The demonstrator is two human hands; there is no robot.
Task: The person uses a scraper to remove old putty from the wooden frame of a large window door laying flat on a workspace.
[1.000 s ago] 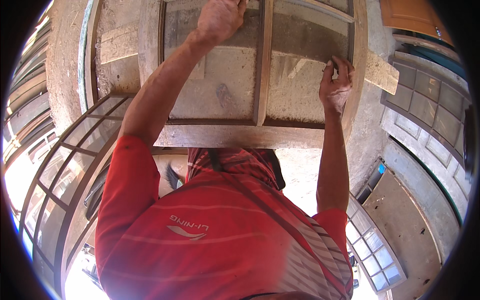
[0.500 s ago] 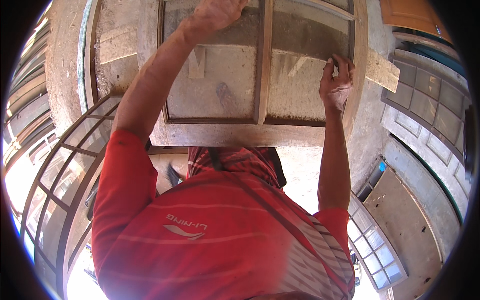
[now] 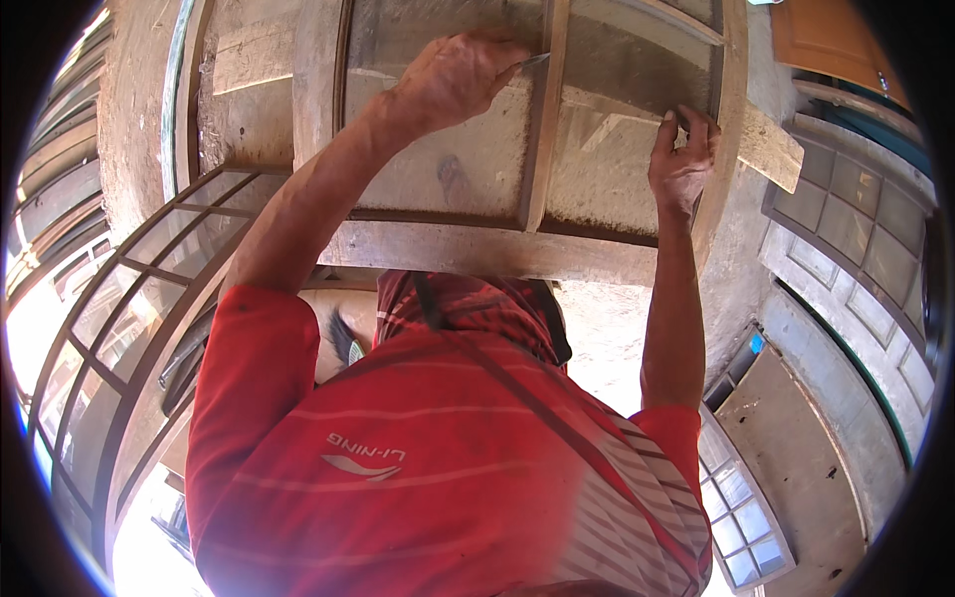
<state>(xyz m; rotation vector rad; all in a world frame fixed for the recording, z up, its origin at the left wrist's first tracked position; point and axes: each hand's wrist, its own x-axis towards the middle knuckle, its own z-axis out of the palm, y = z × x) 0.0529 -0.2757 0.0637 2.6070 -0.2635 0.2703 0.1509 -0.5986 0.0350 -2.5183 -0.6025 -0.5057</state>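
A wooden-framed glass window panel [image 3: 497, 254] lies in front of me, its two dusty panes split by a wooden bar [image 3: 545, 129]. Above the left pane, my left hand [image 3: 463, 80] is closed around a thin, pointed metal blade [image 3: 535, 60]; its handle is hidden in my fingers. The blade's tip reaches the middle bar. My right hand [image 3: 684, 159] rests at the right pane beside the frame's right side, with thumb and bent fingers apart and nothing visible between them.
A light board [image 3: 771, 147] sticks out from under the panel on the right. A multi-pane window frame [image 3: 149, 289] leans at my left. Other paned frames [image 3: 741, 497] and a brown board [image 3: 796, 448] stand at the right. An orange wooden panel [image 3: 836, 45] is at the upper right.
My left hand has come down and to the right over the panel, bringing the blade into sight at the middle bar. My right hand keeps its place on the panel.
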